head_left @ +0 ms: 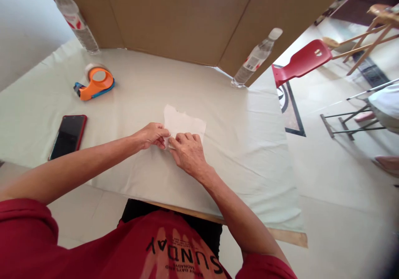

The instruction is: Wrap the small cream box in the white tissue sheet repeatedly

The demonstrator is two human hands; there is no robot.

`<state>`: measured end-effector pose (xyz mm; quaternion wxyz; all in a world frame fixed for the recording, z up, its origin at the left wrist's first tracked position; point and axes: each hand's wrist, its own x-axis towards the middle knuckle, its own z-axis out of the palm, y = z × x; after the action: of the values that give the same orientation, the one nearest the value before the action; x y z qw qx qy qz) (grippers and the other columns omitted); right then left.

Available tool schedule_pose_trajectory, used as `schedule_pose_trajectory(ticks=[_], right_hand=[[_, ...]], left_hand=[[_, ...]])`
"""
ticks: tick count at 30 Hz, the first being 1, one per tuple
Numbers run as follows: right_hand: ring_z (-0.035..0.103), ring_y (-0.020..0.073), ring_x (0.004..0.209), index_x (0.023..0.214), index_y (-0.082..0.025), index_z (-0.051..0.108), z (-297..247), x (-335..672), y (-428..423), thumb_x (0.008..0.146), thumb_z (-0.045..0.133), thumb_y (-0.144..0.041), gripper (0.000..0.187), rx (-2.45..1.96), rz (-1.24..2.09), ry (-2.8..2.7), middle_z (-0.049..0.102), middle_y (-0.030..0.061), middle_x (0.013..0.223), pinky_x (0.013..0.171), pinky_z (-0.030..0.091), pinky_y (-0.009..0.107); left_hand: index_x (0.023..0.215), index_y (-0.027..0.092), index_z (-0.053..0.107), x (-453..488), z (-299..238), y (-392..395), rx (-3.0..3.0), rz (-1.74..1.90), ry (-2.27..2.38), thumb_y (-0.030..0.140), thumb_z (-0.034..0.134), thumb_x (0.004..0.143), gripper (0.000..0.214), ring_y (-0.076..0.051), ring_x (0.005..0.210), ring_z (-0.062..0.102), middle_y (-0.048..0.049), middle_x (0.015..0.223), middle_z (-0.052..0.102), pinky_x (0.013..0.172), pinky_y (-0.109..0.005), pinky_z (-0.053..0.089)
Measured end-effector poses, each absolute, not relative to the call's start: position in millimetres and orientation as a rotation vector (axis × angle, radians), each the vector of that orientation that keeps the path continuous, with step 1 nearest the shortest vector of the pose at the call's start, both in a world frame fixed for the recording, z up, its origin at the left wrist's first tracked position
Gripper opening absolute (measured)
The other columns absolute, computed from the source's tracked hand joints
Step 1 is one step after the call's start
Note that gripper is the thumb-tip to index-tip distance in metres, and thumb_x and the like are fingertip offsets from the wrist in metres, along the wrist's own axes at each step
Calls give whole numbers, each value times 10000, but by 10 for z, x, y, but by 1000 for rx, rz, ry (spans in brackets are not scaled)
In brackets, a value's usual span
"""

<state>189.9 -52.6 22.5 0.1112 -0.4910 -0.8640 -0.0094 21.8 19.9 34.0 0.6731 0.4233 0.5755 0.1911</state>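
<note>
On the cloth lay a sheet, partly under the right hand, whose curled fingers pinched its near edge; the left hand pinched its near-left corner. Uneven pulling could have torn the seemingly thin sheet.

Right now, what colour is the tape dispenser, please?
The tape dispenser is mainly orange, clearest in head view.

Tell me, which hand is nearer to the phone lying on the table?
The left hand. It is to the right of the phone, at the left edge of the white paper; the right hand is farther right, over the paper's near part.
</note>
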Motion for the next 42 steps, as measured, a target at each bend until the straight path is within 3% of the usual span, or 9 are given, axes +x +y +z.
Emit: schedule_pose_trajectory(ticks=[6, 12, 14, 17, 21, 25, 30, 34, 42], right_hand=[[579, 237, 887, 1000, -157, 613, 322, 1971, -557, 838, 593, -189, 167, -1404, 189, -2445, 719, 87, 981, 830, 312, 389], [626, 234, 1077, 986, -200, 645, 304, 2231, -662, 871, 567, -209, 139, -1373, 324, -2099, 724, 74, 1121, 952, 373, 393], [652, 232, 1014, 1000, -199, 650, 262, 2399, -747, 885, 559, -279, 166, -1559, 395, -1862, 717, 92, 1128, 888, 438, 381], [659, 192, 754, 1111, -184, 627, 171, 2620, -885, 865, 574, -376, 317, -1866, 687, -1615, 724, 84, 1042, 732, 492, 354], [640, 182, 695, 1296, -154, 550, 60, 2648, -964, 845, 591, -465, 549, -2001, 859, -1542, 717, 86, 1035, 768, 502, 378], [619, 184, 684, 1403, -137, 463, 38, 2484, -922, 836, 596, -512, 692, -1994, 833, -1517, 701, 89, 1018, 805, 503, 402], [644, 178, 708, 1430, -168, 434, 71, 2462, -977, 849, 576, -554, 712, -1864, 987, -1437, 668, 102, 1107, 787, 523, 396], [664, 185, 751, 1434, -196, 429, 71, 2496, -1009, 808, 627, -563, 752, -1820, 1080, -1364, 659, 107, 1147, 782, 530, 389], [604, 205, 722, 1434, -148, 429, -58, 2316, -728, 768, 651, -474, 774, -1904, 857, -1385, 671, 64, 942, 768, 503, 391]], left_hand=[[779, 143, 645, 206, 456, 123, 1018, 426, 1210, 206, 646, 639, 153, -149, 609, 627, -44, 724, 660, 625, -324, 565], [891, 169, 700, 262, 323, -52, 2009, 453, 1278, 265, 602, 753, 194, -178, 737, 613, -45, 813, 645, 724, -330, 518], [916, 181, 704, 267, 253, -103, 2227, 505, 1286, 291, 592, 806, 191, -202, 857, 631, -83, 986, 658, 753, -329, 514], [962, 191, 684, 245, 177, -136, 2323, 564, 1219, 286, 570, 862, 179, -211, 978, 634, -98, 1143, 652, 789, -317, 517], [1002, 189, 654, 233, 133, -149, 2322, 602, 1163, 251, 543, 892, 168, -215, 1012, 636, -84, 1078, 687, 847, -334, 516], [1016, 180, 645, 268, 138, -241, 2263, 625, 1225, 237, 536, 894, 173, -199, 930, 640, -85, 1085, 683, 774, -316, 521], [1019, 177, 650, 291, 162, -399, 2209, 597, 1318, 256, 567, 885, 176, -168, 760, 616, -61, 988, 674, 684, -301, 508], [991, 182, 655, 285, 130, -402, 2288, 608, 1295, 265, 577, 882, 158, -224, 900, 622, -70, 979, 696, 744, -335, 511], [999, 171, 659, 265, -21, -375, 2408, 876, 1175, 235, 597, 882, 147, -240, 904, 619, -76, 965, 730, 778, -361, 525]])
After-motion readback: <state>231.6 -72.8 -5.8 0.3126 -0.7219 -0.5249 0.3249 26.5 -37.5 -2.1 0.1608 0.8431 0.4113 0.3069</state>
